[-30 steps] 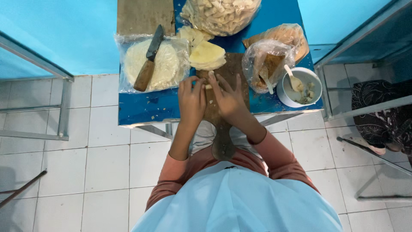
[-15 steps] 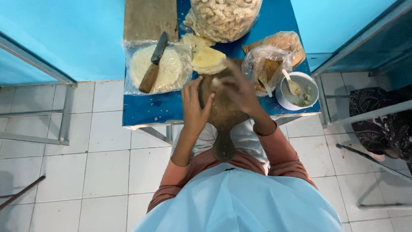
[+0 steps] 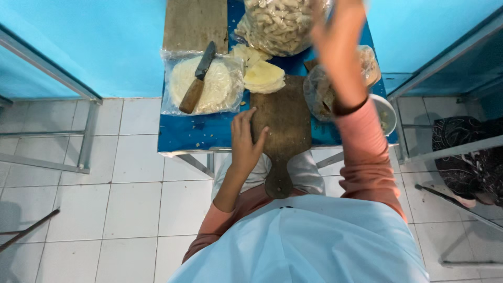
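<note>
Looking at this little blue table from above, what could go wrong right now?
The wooden board juts past the table's near edge, steadied only by the left hand; it might tip. The raised right hand, blurred, could knock the big bag of pale pieces. The knife lies loosely on a plastic-wrapped stack.

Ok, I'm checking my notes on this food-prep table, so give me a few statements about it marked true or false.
1. The left hand rests on the wooden cutting board. True.
2. The knife lies on the cutting board. False: it lies on a plastic bag of flat white rounds.
3. The right hand is raised over the table's far side. True.
4. The table is red. False: it is blue.
</note>
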`<action>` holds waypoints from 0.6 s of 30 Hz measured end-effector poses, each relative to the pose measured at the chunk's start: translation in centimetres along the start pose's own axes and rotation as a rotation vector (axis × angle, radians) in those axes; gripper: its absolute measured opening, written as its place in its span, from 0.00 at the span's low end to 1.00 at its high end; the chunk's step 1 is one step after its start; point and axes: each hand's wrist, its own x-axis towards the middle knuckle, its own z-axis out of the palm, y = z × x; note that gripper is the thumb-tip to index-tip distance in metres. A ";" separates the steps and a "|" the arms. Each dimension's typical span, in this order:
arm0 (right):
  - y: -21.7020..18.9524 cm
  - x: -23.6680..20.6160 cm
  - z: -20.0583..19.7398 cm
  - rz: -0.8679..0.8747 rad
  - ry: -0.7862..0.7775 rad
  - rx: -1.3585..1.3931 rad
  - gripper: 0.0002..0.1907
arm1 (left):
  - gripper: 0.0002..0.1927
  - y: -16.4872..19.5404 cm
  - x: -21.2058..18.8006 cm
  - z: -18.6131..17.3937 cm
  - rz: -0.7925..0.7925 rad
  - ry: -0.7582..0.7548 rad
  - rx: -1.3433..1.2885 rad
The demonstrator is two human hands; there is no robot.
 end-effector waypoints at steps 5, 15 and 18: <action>-6.1 -4.2 4.1 0.001 -0.644 0.139 0.40 | 0.27 -0.4 -0.2 -0.5 -0.017 -0.004 0.010; -4.5 -6.3 5.4 -0.082 -0.714 0.143 0.36 | 0.27 -0.5 -0.3 -0.4 -0.032 -0.012 0.012; -3.7 -6.2 5.5 0.005 -0.625 0.317 0.32 | 0.26 -0.4 -0.3 -0.5 -0.033 -0.004 -0.003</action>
